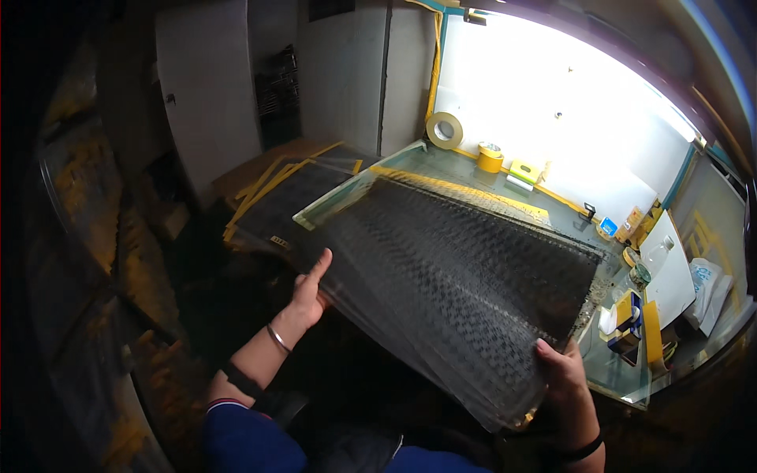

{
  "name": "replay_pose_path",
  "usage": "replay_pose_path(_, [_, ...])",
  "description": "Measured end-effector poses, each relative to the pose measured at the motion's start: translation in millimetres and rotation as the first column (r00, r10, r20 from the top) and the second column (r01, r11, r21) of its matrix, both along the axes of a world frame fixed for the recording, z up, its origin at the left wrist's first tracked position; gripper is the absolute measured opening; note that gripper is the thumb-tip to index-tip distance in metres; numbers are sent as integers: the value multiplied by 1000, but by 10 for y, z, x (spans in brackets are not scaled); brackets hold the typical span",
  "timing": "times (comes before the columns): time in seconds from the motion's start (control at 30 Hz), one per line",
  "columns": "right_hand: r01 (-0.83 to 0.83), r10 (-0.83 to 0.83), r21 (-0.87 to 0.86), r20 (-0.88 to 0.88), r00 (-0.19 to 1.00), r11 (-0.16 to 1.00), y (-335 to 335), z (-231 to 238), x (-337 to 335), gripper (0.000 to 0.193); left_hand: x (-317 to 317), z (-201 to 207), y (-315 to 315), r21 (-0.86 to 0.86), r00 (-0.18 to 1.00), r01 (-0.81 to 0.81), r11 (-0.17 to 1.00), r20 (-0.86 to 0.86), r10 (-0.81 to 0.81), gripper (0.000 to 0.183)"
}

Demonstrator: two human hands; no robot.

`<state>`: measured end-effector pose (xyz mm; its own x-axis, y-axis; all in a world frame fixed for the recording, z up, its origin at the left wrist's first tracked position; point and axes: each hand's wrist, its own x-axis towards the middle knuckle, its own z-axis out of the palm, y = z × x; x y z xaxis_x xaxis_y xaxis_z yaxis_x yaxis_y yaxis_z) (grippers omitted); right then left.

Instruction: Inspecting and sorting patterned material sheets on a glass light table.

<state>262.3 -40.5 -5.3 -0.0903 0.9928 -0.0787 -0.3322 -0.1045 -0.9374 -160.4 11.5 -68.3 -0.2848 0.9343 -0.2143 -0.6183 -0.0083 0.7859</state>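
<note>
A large dark, see-through sheet (441, 276) with a fine checkered pattern is tilted in front of me. Several edges show along its near side, so it looks like more than one layer, though blur hides how many. My left hand (310, 298) grips the near left edge, thumb on top and fingers underneath, mostly hidden. At the right corner my right hand (564, 366) pinches the sheet, its thumb on the upper face and its other fingers out of sight below. The far part of the sheet lies over a lit glass-topped table (414, 162).
More dark sheets with yellow strips (268, 185) rest on a surface at the left. Along the table's back stand a tape roll (444, 130), yellow tape rolls (490, 157) and a yellow-green box (523, 171). At right are a tissue box (627, 323), jars (639, 275) and a white board (670, 272).
</note>
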Motion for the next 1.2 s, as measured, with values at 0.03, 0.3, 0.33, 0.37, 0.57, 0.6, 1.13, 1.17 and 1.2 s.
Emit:
replay_pose_path(0.03, [-20,19,33,35,999,999,-17,33,56,47,-47,-11,103,42,990,-142,989,28,141,46])
replay_pose_path(0.3, [60,-51,-75,119,992,995,-4,-87,526,49,-279,-223,480,295,815,-315,902,-403,416,53])
replay_pose_path(0.33, [62,-56,-83,77,995,995,-1,-87,547,49,-368,-150,512,223,842,-277,935,-412,347,54])
replay_pose_path(0.37, [70,-64,-76,77,995,995,-12,-77,570,49,-475,-72,538,149,866,-235,961,-416,276,56])
replay_pose_path(0.57, [62,-58,-42,84,995,997,-52,27,708,49,-823,401,541,-186,717,270,945,-616,-326,30])
replay_pose_path(0.6, [42,-37,-53,93,995,998,-44,-27,787,48,-811,450,540,-291,672,280,915,-621,-403,28])
replay_pose_path(1.13, [242,-331,303,290,898,922,-92,176,773,46,-130,792,543,179,568,465,867,-811,-137,21])
replay_pose_path(1.17, [361,-456,304,346,820,881,-75,170,834,43,-149,850,600,215,574,433,875,-814,-84,21])
replay_pose_path(1.2, [398,-510,357,315,801,845,-82,247,807,45,-65,985,555,283,581,385,878,-814,7,15])
